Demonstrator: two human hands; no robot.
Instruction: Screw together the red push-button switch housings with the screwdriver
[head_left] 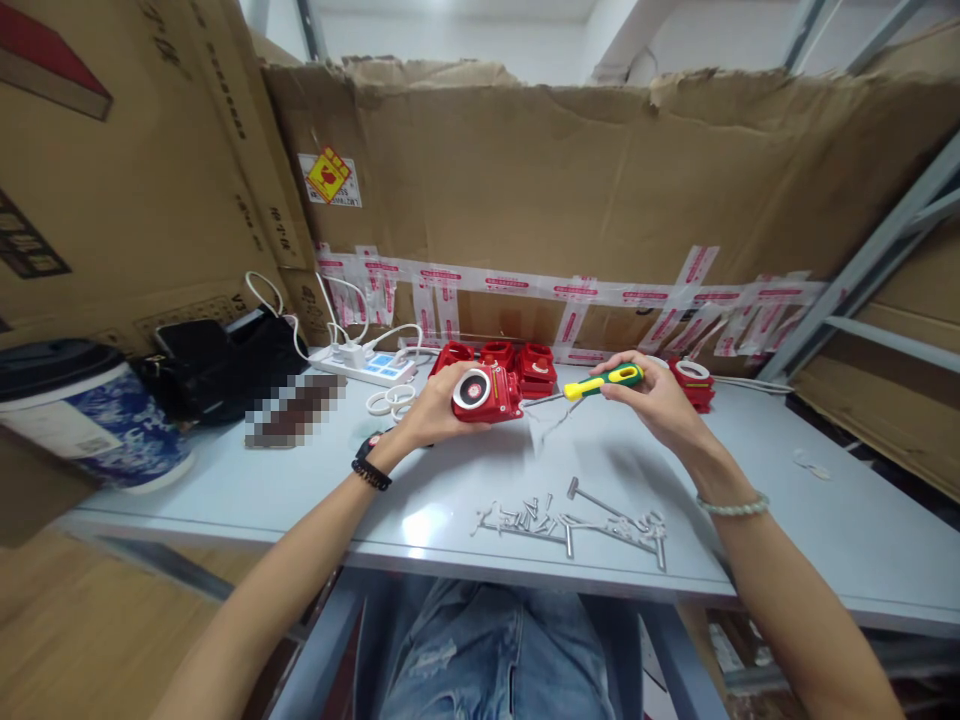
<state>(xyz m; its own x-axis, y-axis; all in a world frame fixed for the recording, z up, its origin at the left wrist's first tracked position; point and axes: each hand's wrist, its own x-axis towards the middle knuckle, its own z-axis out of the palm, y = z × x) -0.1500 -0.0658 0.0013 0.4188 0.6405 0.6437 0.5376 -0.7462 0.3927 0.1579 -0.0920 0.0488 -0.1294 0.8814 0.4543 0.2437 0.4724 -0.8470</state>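
Observation:
My left hand (439, 408) is wrapped around a red housing (495, 408) with a white ring and a black round centre, holding it above the table. In my right hand (660, 400) is a screwdriver (604, 382) with a yellow and green handle. Its shaft points left, and the tip is at the right end of the red housing; whether it touches a screw I cannot tell. Behind my left hand stand several more red housings (536, 368). Another red housing (694, 383) with a white ring sits beyond my right hand. White rings (390, 400) lie left of my left hand.
Screws (529, 515) and metal T-shaped rods (600, 500) lie near the table's front edge. A power strip (367, 365) with white cables, a black bag (225, 360) and a large cup (94, 420) are at left. Cardboard (525, 190) walls off the back; a metal rack (892, 230) stands at right.

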